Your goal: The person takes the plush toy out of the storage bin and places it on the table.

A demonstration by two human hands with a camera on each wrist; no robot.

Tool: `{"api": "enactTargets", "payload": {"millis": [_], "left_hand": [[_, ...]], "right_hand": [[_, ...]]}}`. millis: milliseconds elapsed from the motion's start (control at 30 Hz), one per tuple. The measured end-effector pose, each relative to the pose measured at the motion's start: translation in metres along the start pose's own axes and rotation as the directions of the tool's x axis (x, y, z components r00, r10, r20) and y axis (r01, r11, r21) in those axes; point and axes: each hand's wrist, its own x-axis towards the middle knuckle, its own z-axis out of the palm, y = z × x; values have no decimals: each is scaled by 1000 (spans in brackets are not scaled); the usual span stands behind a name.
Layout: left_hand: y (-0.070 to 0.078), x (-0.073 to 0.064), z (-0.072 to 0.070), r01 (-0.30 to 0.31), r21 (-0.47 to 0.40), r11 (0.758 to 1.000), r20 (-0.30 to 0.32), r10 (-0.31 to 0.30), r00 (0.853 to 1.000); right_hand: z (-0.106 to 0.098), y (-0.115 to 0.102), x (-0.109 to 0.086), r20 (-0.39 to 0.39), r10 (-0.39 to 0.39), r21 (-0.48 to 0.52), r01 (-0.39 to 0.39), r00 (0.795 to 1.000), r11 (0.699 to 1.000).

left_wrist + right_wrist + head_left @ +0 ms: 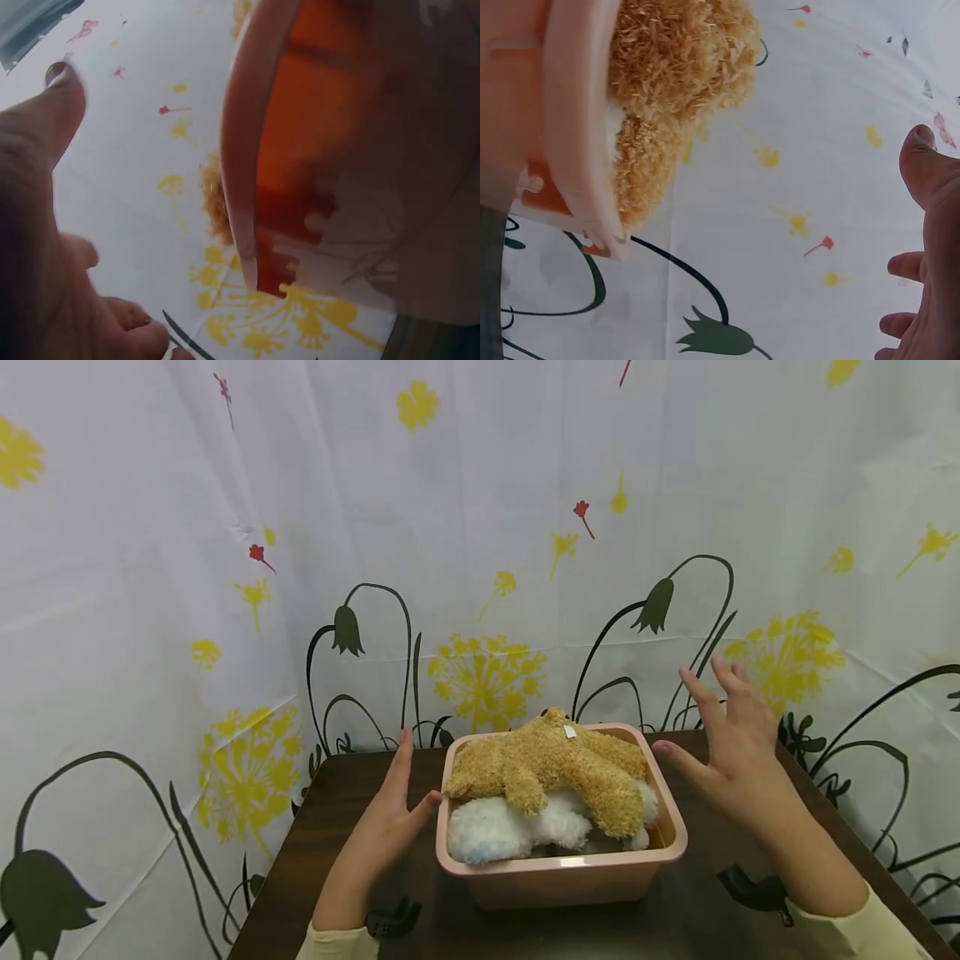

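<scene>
A pink plastic basin (555, 881) stands on the table between my two hands. On top in it lies a golden-brown plush toy (555, 760), face down with a small white tag showing. Under it is a white fluffy plush (491, 831) with a pale blue patch. My left hand (386, 827) is held up at the basin's left side, fingers straight, thumb close to the rim. My right hand (731, 752) is raised beyond the right rim, fingers spread, holding nothing. In the right wrist view the brown plush (682, 67) bulges above the rim.
The dark wooden table (337, 793) reaches back to a white curtain (480, 527) printed with yellow, red and dark green flowers. A black strap device (393, 918) is on the left wrist, and another (750, 889) is on the right.
</scene>
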Motion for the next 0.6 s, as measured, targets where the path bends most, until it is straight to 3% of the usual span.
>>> {"api": "enactTargets", "payload": {"millis": [167, 333, 500, 600], "left_hand": [[-14, 7, 5, -12, -63, 998, 139, 20, 990], [-23, 10, 12, 15, -152, 988, 240, 22, 971], [-26, 17, 18, 9, -210, 978, 283, 52, 958], [-26, 20, 19, 4, -197, 980, 281, 53, 958]], "right_hand": [[12, -3, 3, 2, -43, 11, 43, 999, 999], [27, -22, 11, 30, -90, 56, 89, 995, 994], [40, -49, 25, 74, -150, 84, 144, 986, 986], [49, -62, 34, 111, -174, 80, 166, 978, 983]]}}
